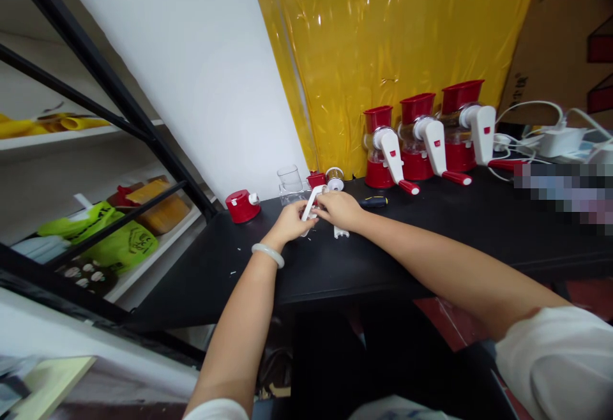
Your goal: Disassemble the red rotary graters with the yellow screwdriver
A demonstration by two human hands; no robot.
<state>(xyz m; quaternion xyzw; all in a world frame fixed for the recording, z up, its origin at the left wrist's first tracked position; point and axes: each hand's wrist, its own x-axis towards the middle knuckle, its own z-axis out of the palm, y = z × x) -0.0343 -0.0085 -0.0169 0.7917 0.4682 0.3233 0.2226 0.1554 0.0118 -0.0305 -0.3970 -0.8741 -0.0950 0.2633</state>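
Observation:
My left hand (291, 221), with a pale bangle on its wrist, grips the lower end of a long white plastic crank arm (311, 203). My right hand (341, 210) has its fingers closed on the upper part of the same piece; its fingertips are partly hidden. Just below the right hand a small white plastic piece (341, 233) lies on the black table (306, 273). Behind the hands are a clear plastic housing (289, 179), a small red part (316, 180) and a drum with a white end (335, 179). A screwdriver (374, 202) rests right of the right hand.
A red base (243, 207) with a white knob stands at the left. Three red rotary graters (379, 145) with white cranks line the back right. White cables and an adapter (561, 142) lie at the far right. A black-framed shelf (163, 152) borders the left side.

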